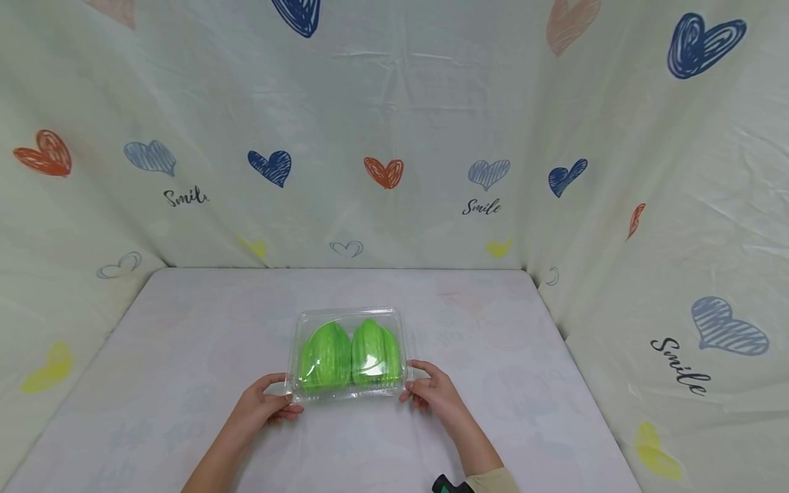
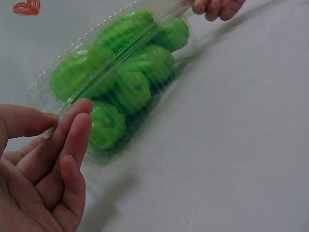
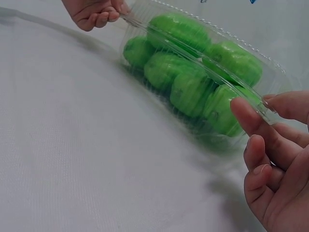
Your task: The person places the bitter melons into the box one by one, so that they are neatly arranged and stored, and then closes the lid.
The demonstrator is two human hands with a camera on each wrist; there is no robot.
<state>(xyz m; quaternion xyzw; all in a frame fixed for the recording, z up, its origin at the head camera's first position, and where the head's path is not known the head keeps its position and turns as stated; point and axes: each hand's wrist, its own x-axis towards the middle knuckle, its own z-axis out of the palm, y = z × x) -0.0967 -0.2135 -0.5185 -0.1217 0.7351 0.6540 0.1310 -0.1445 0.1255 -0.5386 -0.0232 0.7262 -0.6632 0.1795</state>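
A clear plastic clamshell box with its lid down is on or just above the table; which of the two I cannot tell. Inside lie several bright green, ribbed, rounded fruits or vegetables, seen more fully through the box wall in the left wrist view. My left hand pinches the rim at the box's near left corner between thumb and fingers. On the opposite side my right hand pinches the rim near the right corner. Both thumbs press from above, with fingers under the rim in the wrist views.
A white cloth covers the table. Pale curtains printed with hearts and "Smile" hang behind it and at both sides. Close to the right sleeve, a black object shows at the bottom edge of the head view.
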